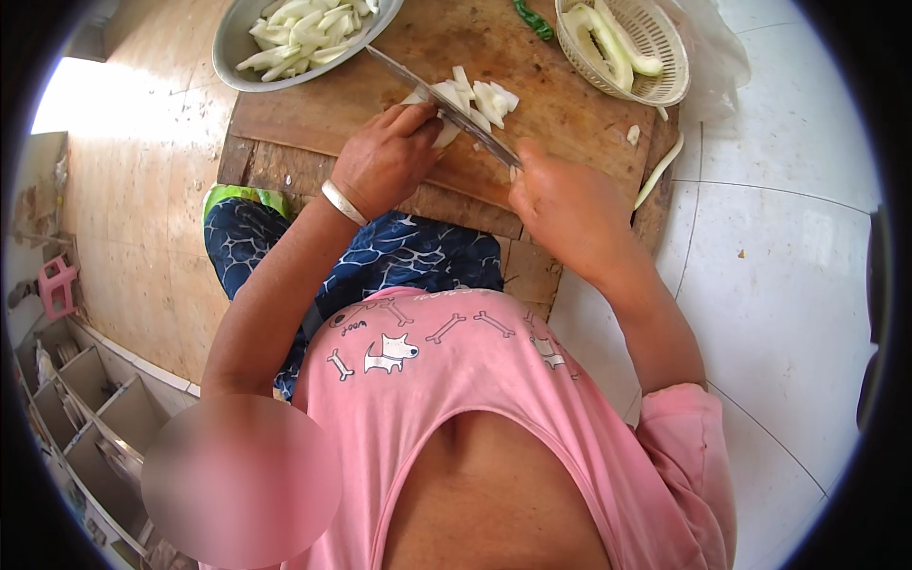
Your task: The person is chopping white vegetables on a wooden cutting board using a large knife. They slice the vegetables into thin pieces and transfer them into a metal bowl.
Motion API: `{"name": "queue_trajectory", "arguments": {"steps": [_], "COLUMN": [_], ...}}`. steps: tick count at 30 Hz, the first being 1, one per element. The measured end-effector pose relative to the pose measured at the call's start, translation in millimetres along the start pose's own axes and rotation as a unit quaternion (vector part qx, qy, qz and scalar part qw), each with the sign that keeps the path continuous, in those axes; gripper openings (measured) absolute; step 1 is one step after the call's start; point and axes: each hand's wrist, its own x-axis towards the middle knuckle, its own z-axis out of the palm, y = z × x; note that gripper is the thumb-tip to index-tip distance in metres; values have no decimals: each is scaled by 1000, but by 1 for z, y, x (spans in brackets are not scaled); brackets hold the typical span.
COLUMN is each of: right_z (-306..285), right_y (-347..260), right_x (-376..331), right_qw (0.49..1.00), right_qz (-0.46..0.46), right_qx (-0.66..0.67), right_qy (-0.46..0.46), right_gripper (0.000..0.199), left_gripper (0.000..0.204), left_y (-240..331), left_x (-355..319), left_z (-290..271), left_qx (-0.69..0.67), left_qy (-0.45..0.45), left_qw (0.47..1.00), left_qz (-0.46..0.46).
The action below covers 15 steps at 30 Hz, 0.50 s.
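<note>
My right hand (pixel 562 201) is closed round the handle of a kitchen knife (pixel 429 93), whose blade slants up and left across a wooden cutting board (pixel 332 119). Curled fingers of my left hand (pixel 388 157), with a pale bangle at the wrist, press a pale vegetable piece (pixel 446 133) against the board beside the blade. Part of that piece is hidden by the fingers and knife. Just beyond the blade lie cut white vegetable pieces (pixel 492 103) in a loose cluster.
At the far left a metal bowl (pixel 228 59) holds many cut pieces. A white plastic basket (pixel 673 74) with long, hollowed pale-green vegetable pieces stands far right, near a green pepper (pixel 533 19). A peel strip (pixel 659 173) hangs by the board's right edge. A clear plastic bag (pixel 712 62) lies beyond.
</note>
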Motion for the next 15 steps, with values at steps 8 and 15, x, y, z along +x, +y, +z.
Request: {"name": "queue_trajectory", "arguments": {"steps": [8,15], "right_z": [27,-2], "right_y": [3,-6], "right_x": [13,-5], "right_qw": [1000,999], "right_qz": [7,17], "right_qx": [-4,10], "right_qy": [1,36], "right_gripper": [17,18], "left_gripper": [24,25], "left_y": [2,2], "left_x": [-3,-6], "left_z": [5,7], "left_qx": [17,18], "left_qy": [28,40], "left_qw": [999,999], "left_qz": [12,11]}}
